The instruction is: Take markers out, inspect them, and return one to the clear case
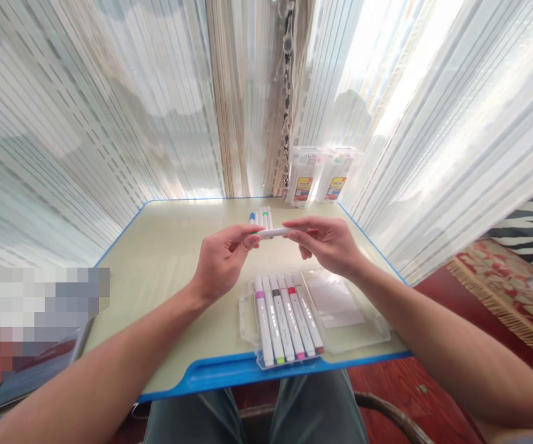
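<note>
Between my two hands a white marker (pixel 273 233) is held level above the table. My left hand (pixel 224 256) pinches its left end, where a bit of green shows at the fingertips. The other end sits in the fingers of my right hand (pixel 324 240). Below them lies an open clear plastic case (pixel 248 317) with a row of several white markers (pixel 287 320) in it, banded in purple, black and red. Its clear lid (pixel 340 302) is folded out to the right with a white insert. Behind my hands, several more markers (pixel 264 216) lie on the table, one with a blue tip.
The pale table (pixel 155 265) has a raised blue edge. Two clear cases with yellow labels (pixel 301 179) stand at its back right corner. A dark flat device (pixel 39 370) lies at the left edge, partly blurred. String curtains hang round the back and sides.
</note>
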Tool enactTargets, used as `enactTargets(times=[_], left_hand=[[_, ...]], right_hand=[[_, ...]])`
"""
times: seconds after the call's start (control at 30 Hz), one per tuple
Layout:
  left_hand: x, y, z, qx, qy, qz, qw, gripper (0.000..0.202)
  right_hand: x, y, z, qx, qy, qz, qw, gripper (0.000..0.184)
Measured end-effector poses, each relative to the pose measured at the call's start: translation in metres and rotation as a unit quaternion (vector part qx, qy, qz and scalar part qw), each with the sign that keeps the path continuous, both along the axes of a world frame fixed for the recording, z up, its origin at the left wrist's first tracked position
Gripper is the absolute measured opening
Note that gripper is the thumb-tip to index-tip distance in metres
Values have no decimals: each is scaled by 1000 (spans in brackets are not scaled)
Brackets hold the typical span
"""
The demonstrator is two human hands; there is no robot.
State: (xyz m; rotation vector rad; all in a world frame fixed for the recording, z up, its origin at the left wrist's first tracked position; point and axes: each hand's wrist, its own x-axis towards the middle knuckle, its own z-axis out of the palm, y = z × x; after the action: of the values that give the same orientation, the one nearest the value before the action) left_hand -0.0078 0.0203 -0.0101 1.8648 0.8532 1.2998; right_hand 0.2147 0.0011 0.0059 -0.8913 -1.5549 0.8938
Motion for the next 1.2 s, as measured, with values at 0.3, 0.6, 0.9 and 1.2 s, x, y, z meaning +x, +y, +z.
enactTargets(times=[0.3,0.6,0.9,1.2], left_hand=[[1,-1,2,-21,17,19,999,30],[0,2,1,-25,-7,28,999,30],[1,2,1,-11,-10,21,1000,30],[0,4,-2,10,9,15,1000,28]], right_hand=[[2,-1,3,3,-1,3,1000,25],[1,-1,1,-18,-7,-5,1000,29],[1,-2,-1,-12,-33,-39,999,26],[0,-2,-3,-17,-43,-62,997,24]])
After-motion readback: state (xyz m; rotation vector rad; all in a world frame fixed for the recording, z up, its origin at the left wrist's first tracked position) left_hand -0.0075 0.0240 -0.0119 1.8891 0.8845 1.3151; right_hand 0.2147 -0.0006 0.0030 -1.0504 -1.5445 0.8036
